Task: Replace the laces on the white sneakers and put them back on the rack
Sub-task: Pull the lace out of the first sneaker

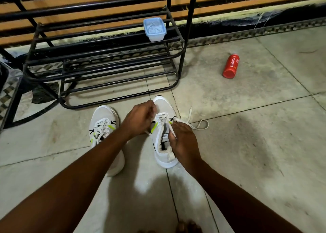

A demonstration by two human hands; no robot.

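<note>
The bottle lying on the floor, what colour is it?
Red, with white lettering; the bottle shows clearly in the head view.

On a matt, mottled grey stone-tile floor [247,127] with dark grout lines, my bare hands work at a white sneaker of soft matt mesh cloth [163,141] with a smooth white rubber-like sole; its flat woven white lace [197,125] looks like cotton. Behind stands a black tubular metal shoe rack [98,60], its paint faintly glossy. A translucent blue plastic tub [154,29] sits there; a smooth red can [231,66] lies aside.
</note>
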